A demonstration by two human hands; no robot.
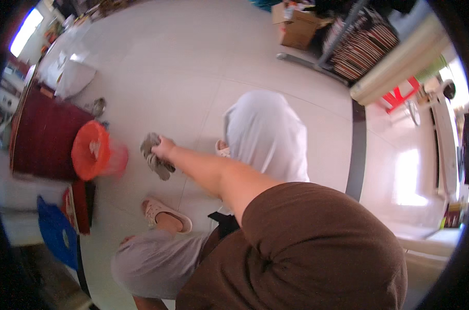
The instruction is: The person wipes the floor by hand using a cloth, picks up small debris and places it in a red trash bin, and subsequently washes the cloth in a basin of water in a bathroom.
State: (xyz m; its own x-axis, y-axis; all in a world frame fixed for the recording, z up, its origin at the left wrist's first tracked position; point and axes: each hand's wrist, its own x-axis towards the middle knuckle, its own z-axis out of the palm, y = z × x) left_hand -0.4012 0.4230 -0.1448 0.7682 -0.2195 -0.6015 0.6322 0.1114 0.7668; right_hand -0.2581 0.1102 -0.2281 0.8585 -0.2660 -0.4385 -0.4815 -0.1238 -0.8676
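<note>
My right hand (164, 148), at the end of an outstretched arm, grips a crumpled grey-brown cloth item (155, 159) above the tiled floor. Blur hides whether it is a rag or gloves. Just left of it stands a bin with an orange-red liner (91, 150), with something pale inside. Of my left hand (126, 240), only a small skin-coloured part seems to show beside my lower knee; the knee hides the rest. A pale clog (166, 215) is on my foot below the cloth.
A dark red cabinet (48, 131) stands behind the bin, with white plastic bags (75, 79) near it. A blue plastic item (58, 232) lies lower left. At upper right are a cardboard box (298, 29), a metal stand foot (300, 62) and a striped bag (362, 46).
</note>
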